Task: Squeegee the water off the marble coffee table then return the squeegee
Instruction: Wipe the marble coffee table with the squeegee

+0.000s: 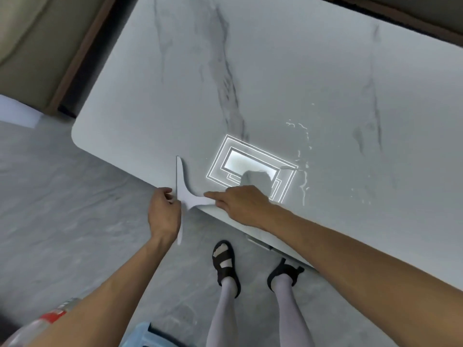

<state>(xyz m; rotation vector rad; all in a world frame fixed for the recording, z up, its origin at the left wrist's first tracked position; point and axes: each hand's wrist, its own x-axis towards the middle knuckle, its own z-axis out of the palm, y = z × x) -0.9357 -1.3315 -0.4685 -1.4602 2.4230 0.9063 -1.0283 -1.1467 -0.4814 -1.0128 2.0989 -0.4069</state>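
Two hands meet on the white T-shaped squeegee (184, 194) at the near edge of the marble desk (275, 71). The left hand (162, 211) sits off the desk, over the grey floor (62, 196), with its fingers (168, 196) curled in against the outer side of the blade at about its middle. From where I stand I cannot tell how firmly they pinch it. The right hand (240, 204) reaches in from the other side and covers the short handle: its index finger (213, 195) lies straight along the handle toward the blade, while the other fingers are bent around the handle's end. The blade crosses the rounded desk edge, so its far end lies over the marble and its near end hangs out over the floor beside the left wrist. Water (304, 176) remains on the desk to the right of the hands, in thin streaks and scattered drops, well apart from the blade. Between the water and the squeegee a bright rectangular reflection (233, 161) of a ceiling light shines on the stone. Below the desk edge the person's feet stand in black sandals (225, 264) over pale socks. A beige sofa (32, 46) sits beyond the far left corner, and a blurred bottle (50, 319) with a red label shows at the lower left.
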